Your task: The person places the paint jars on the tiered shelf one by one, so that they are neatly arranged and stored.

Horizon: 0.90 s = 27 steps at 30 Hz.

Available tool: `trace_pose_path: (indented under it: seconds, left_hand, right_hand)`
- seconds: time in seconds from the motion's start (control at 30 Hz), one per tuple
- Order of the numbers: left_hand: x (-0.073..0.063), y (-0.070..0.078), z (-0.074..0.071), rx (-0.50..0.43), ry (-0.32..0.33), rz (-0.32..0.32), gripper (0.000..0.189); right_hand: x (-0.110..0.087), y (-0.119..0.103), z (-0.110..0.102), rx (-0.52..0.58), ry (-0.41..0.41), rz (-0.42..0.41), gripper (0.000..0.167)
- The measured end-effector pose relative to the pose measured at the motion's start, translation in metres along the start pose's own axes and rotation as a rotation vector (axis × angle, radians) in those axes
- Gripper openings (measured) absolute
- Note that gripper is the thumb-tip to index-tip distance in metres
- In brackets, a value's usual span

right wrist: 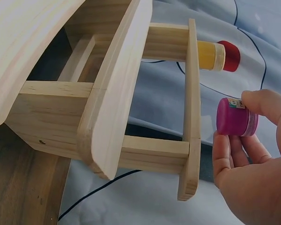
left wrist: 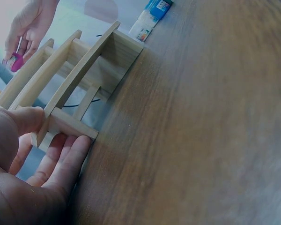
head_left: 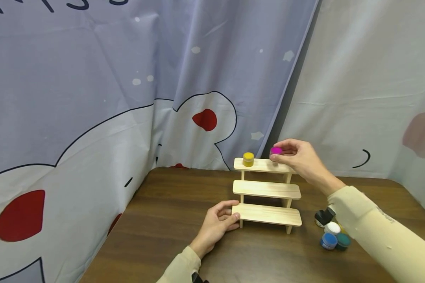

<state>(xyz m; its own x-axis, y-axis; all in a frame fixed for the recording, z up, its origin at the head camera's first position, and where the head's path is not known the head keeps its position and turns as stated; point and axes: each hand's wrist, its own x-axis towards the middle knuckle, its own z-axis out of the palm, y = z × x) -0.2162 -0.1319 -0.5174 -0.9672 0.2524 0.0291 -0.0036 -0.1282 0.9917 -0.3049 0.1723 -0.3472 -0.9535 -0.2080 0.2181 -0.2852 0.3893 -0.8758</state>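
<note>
A three-tier wooden stand (head_left: 267, 189) rises on the brown table. Its lowest step is gripped at the left end by my left hand (head_left: 217, 224), with the thumb on top and the fingers around the side support (left wrist: 72, 123). Over the right part of the top step, my right hand (head_left: 299, 159) pinches a small magenta paint jar (right wrist: 234, 116) between thumb and fingers. A narrow gap separates that jar from the step in the right wrist view. Toward the top step's left end stands a yellow paint jar (head_left: 248, 159). The two lower steps are bare.
Several paint jars cluster right of the stand: a white one (head_left: 332, 228), a blue one (head_left: 328, 241), a dark green one (head_left: 342, 241) and a black-lidded one (head_left: 319, 217). My right sleeve partly covers a yellow one. Printed curtains (head_left: 205, 74) hang behind the table (head_left: 156, 236).
</note>
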Motion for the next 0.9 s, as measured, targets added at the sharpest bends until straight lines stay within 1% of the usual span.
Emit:
trace_pose_path:
  seconds: [0.17,0.47,0.77,0.9]
  left_hand:
    - [-0.001,0.000,0.000,0.000,0.002,-0.002,0.042]
    - [-0.001,0.002,0.001,0.005,0.003,0.001,0.041]
    - [0.000,0.001,0.002,0.000,0.007,-0.002,0.040]
    - [0.000,0.000,0.001,-0.002,0.008,-0.003,0.040]
  right_hand:
    - [0.003,0.002,0.004,0.011,-0.019,0.002,0.052]
    - [0.006,0.002,0.014,-0.024,-0.065,-0.016,0.051]
    - [0.005,0.006,0.018,-0.060,-0.073,-0.018,0.054]
    - [0.005,0.007,0.018,-0.058,-0.078,-0.022,0.055]
